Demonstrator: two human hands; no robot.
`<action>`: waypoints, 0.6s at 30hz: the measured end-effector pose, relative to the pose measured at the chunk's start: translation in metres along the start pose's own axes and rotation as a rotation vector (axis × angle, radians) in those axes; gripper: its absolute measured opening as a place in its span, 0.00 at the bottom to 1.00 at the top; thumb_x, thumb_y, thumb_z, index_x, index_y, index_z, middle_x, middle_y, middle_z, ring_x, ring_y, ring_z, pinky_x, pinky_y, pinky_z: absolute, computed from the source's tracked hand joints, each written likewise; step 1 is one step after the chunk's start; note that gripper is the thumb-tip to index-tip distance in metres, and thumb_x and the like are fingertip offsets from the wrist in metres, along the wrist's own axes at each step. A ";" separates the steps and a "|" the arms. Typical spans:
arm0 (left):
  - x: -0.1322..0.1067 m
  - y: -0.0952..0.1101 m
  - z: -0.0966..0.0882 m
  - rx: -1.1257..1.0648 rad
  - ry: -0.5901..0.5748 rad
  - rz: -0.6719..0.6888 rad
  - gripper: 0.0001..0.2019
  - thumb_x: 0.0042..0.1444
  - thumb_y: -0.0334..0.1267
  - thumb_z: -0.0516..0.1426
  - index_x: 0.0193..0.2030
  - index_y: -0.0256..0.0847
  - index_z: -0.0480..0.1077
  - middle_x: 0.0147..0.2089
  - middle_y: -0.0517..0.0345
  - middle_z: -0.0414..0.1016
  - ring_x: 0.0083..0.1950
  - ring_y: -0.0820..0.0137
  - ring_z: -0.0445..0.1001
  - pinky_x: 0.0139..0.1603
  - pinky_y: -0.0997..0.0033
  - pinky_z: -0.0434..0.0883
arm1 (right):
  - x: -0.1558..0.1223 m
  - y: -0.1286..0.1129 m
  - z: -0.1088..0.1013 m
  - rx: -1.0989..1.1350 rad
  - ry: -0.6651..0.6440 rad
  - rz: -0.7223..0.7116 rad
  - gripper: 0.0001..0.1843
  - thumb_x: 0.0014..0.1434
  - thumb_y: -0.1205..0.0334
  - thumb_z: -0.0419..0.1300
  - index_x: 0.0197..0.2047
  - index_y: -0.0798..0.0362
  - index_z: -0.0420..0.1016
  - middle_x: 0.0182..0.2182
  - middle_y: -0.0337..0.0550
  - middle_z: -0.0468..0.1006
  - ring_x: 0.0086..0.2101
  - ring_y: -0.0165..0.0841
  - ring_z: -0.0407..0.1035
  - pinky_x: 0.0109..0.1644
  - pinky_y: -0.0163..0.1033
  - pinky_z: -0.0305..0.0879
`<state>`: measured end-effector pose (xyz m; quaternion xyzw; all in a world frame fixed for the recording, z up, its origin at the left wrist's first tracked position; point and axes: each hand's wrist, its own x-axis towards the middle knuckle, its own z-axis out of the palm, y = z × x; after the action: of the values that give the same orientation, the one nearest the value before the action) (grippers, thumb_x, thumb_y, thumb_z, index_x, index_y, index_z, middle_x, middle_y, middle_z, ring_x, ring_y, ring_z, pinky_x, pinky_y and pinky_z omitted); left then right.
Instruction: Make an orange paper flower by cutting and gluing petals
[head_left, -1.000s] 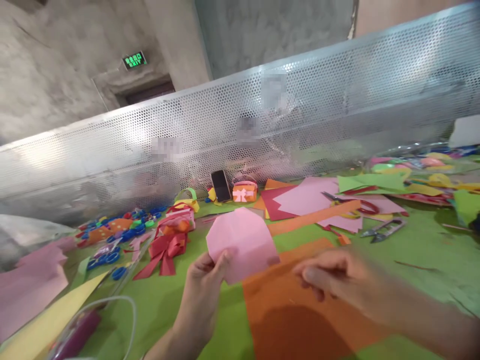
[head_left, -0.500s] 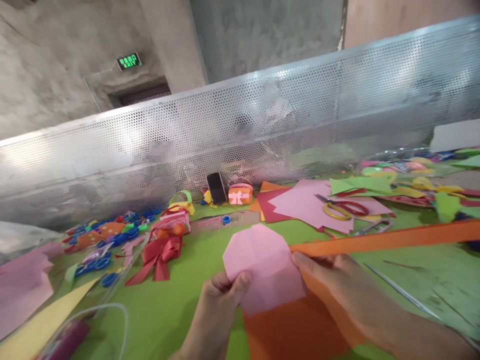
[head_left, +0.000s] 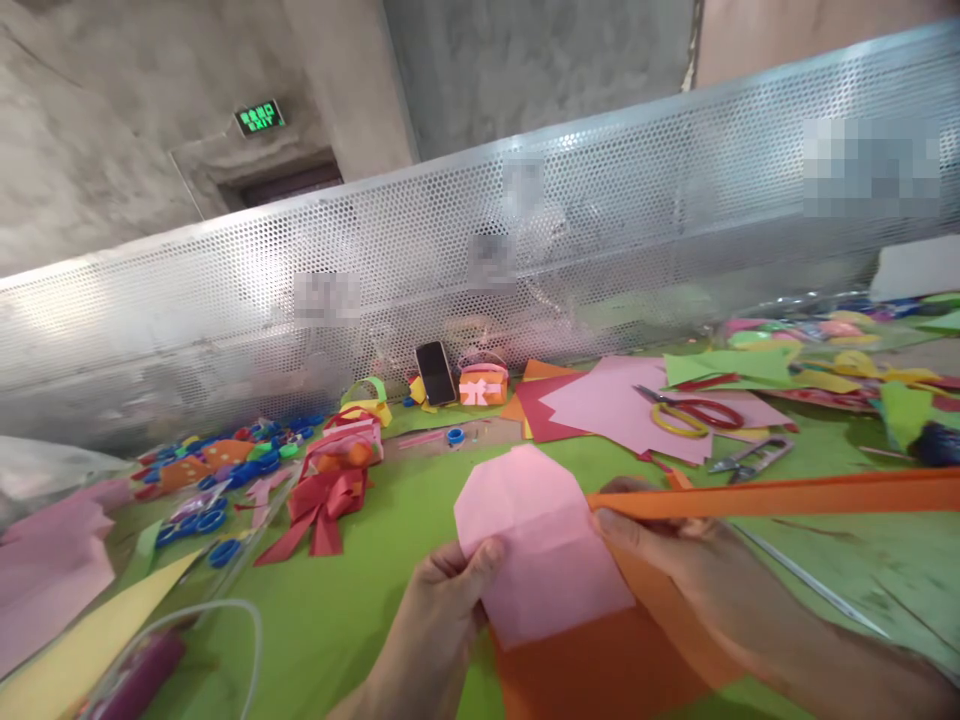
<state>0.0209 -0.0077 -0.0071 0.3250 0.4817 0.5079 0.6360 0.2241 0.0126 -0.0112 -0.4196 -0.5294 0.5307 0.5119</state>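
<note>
My left hand pinches the lower left edge of a folded pink paper piece, thumb on top. My right hand grips the end of a long orange paper strip that runs off to the right, right beside the pink piece. Both hands hover over an orange paper sheet lying on the green table cover.
Red-and-yellow scissors lie on pink sheets at the back, with small snips nearby. A phone, a small gift box, a red bow and blue caps sit left. A perforated metal screen borders the table.
The pink piece came down and right toward me in my left hand. My right hand took up the long orange strip and holds it beside the pink piece.
</note>
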 end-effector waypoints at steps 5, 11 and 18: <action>-0.002 -0.002 0.002 0.001 -0.008 -0.011 0.19 0.35 0.48 0.73 0.29 0.35 0.81 0.28 0.52 0.80 0.29 0.72 0.73 0.35 0.75 0.71 | -0.001 0.007 -0.001 -0.222 -0.041 -0.150 0.15 0.58 0.44 0.61 0.30 0.46 0.72 0.30 0.38 0.72 0.34 0.37 0.69 0.39 0.39 0.68; -0.003 -0.006 0.002 0.016 -0.023 -0.019 0.18 0.38 0.47 0.72 0.32 0.35 0.82 0.29 0.51 0.81 0.30 0.70 0.74 0.36 0.74 0.71 | -0.002 0.004 0.000 -0.271 -0.078 -0.127 0.20 0.61 0.48 0.58 0.23 0.48 0.61 0.23 0.34 0.62 0.26 0.32 0.62 0.31 0.38 0.62; 0.000 -0.009 0.001 0.003 -0.061 -0.009 0.17 0.39 0.47 0.72 0.32 0.35 0.82 0.29 0.50 0.81 0.30 0.70 0.75 0.37 0.74 0.70 | -0.003 -0.006 0.001 -0.271 -0.076 -0.128 0.19 0.59 0.50 0.58 0.22 0.47 0.61 0.22 0.34 0.62 0.26 0.34 0.61 0.33 0.39 0.61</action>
<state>0.0248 -0.0103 -0.0150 0.3390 0.4643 0.4942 0.6521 0.2244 0.0095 -0.0053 -0.4299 -0.6409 0.4361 0.4628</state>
